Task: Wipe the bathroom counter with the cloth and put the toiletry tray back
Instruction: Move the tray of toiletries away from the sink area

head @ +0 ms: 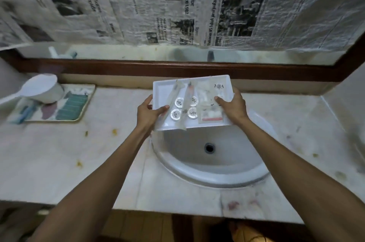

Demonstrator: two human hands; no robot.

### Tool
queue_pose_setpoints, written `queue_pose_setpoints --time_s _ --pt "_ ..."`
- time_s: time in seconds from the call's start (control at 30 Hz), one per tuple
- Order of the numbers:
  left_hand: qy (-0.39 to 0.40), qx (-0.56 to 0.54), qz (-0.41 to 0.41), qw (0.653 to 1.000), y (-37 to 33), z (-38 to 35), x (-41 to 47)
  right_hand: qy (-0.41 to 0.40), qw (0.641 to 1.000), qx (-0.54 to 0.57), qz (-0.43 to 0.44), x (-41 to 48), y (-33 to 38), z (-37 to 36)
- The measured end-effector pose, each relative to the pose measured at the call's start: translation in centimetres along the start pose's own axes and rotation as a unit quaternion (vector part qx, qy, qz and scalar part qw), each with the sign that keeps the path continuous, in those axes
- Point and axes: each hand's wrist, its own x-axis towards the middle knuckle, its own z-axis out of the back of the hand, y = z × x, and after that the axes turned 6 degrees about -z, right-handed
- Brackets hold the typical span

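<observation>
Head view: left hand [149, 112] and right hand [232, 107] grip the white toiletry tray [164, 88] above the sink [197, 162]

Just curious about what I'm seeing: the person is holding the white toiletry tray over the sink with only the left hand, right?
Not quite. The head view shows both hands on the white toiletry tray: the left hand grips its left edge and the right hand its right edge. The rest holds: the tray is held over the back of the sink.
</observation>
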Motion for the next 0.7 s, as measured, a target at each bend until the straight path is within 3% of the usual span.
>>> queue_pose_setpoints --time_s 0.4,0.7 --pt "-0.135 0.002 0.013 0.991 3.4 21.8 -3.8 0.145 0.987 0.003 0.074 -8.5 8.8 -18.1" --pt "-0.255 0.016 0.068 0.964 7.9 35.0 -5.0 0.297 0.947 -0.035 0.116 -11.6 14.0 -33.2"
